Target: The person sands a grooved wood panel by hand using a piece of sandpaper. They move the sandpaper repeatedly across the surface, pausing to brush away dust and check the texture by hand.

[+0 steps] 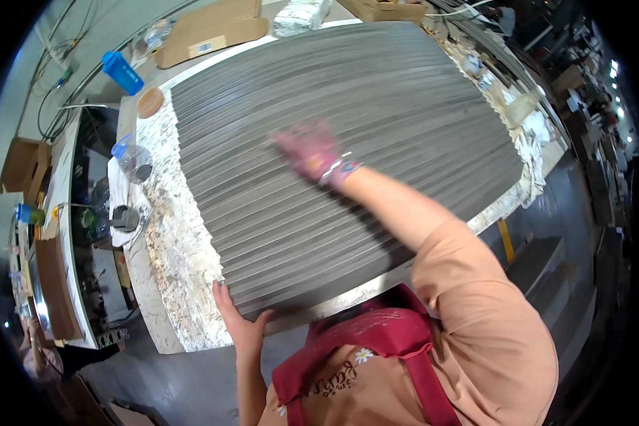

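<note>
A large grey panel with wavy ribs (334, 92) lies across the worktable. At its near left corner my bare left hand (241, 323) rests against the edge, thumb and fingers apart. My right hand (309, 149), in a pinkish-purple glove, is over the middle of the ribbed surface. Motion smears its fingers, so whether they hold anything does not show. A bracelet circles that wrist.
White, stained covering (174, 241) shows along the table's left side. Nearby stand a blue bottle (123, 73), a round tan lid (150, 103), a clear jug (131, 160) and a dark cap (125, 219). Cardboard (213, 32) lies at the back; another person (42, 351) is far left.
</note>
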{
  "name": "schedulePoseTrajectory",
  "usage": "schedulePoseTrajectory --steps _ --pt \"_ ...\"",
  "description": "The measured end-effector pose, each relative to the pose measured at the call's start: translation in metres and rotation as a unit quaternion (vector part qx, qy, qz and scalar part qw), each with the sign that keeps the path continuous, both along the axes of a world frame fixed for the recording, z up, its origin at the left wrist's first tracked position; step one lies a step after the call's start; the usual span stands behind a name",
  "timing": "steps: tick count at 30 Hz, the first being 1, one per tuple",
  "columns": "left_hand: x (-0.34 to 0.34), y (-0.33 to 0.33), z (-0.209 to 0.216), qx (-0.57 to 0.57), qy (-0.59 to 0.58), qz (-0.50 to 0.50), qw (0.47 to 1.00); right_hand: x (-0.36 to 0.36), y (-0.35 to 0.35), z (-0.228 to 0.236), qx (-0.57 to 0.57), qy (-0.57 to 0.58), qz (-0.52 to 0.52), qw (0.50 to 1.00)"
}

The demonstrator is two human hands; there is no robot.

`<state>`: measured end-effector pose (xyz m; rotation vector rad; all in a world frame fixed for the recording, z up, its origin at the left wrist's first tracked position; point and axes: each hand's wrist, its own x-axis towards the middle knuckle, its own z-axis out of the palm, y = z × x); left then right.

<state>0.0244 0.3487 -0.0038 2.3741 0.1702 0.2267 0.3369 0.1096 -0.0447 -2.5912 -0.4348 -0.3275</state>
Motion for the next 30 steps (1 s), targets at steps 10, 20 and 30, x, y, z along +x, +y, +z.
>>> schedulePoseTrajectory --steps 10,20,30 --pt "-0.006 -0.005 -0.028 -0.149 0.033 0.069 0.986 -0.048 0.007 0.054 -0.022 0.013 0.093 0.995" --pt "-0.009 0.008 -0.038 -0.064 -0.001 0.042 0.997 -0.032 -0.125 0.085 -0.192 -0.073 -0.083 0.975" --pt "-0.01 0.009 -0.038 -0.014 -0.018 0.031 0.999 -0.038 -0.125 0.063 -0.191 -0.031 -0.062 0.979"
